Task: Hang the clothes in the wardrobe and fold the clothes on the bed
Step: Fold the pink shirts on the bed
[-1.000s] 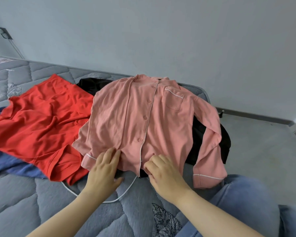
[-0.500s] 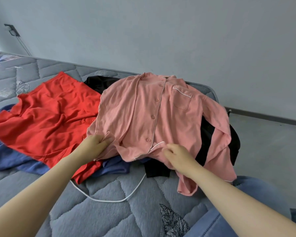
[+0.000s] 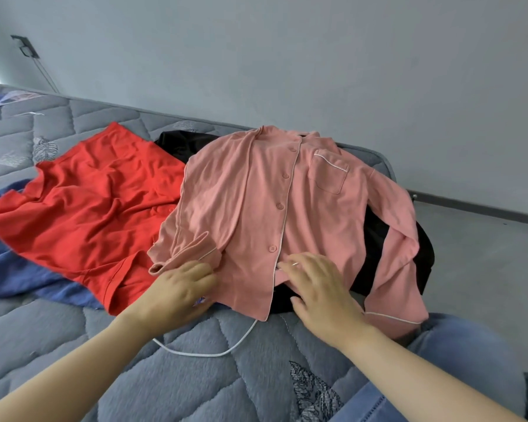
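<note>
The left hand (image 3: 182, 284) had folded the sleeve (image 3: 192, 248) onto the pink shirt (image 3: 311, 214), its grip unclear; beside it the right hand (image 3: 317, 289) pressed flat. Folding had started.

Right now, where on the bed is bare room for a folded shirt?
Bare mattress lies in front of the blue cloth and cable, and behind the red cloth by the wall. It is crowded where the pink shirt overlaps the black cloth.

We have laid the salmon-pink buttoned cotton pyjama shirt (image 3: 314, 214) flat again, its near sleeve (image 3: 192, 249) now folded over the front. Our left hand (image 3: 180, 287) rests at the cuff; our right hand (image 3: 317, 287) has flattened onto the hem.
</note>
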Demonstrator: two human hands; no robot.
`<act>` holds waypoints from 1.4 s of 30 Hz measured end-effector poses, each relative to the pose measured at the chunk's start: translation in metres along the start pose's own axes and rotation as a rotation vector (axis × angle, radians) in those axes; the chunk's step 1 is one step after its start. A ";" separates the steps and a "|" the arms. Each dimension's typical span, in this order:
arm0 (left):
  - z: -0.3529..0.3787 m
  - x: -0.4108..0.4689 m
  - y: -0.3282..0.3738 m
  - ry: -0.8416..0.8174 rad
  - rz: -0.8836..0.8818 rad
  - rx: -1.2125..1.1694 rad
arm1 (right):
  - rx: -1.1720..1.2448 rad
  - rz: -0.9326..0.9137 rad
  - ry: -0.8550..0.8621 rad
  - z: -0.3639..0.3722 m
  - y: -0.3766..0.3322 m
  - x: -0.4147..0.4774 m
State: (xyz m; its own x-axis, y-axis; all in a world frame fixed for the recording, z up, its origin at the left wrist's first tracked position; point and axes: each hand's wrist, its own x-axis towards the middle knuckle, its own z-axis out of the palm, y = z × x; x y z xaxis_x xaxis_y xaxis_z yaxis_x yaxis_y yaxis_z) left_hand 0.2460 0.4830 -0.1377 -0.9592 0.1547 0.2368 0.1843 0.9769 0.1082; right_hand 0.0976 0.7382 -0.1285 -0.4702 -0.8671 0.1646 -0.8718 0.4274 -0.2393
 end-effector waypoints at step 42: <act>-0.040 0.015 -0.023 -0.203 -0.262 0.069 | -0.070 0.113 -0.288 0.035 -0.050 0.042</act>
State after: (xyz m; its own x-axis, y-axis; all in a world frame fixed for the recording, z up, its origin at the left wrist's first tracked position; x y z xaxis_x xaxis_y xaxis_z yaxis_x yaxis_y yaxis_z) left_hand 0.2361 0.4564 -0.0977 -0.9964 -0.0838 0.0120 -0.0827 0.9939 0.0729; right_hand 0.1260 0.6717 -0.1430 -0.5155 -0.8455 -0.1396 -0.8280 0.5334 -0.1730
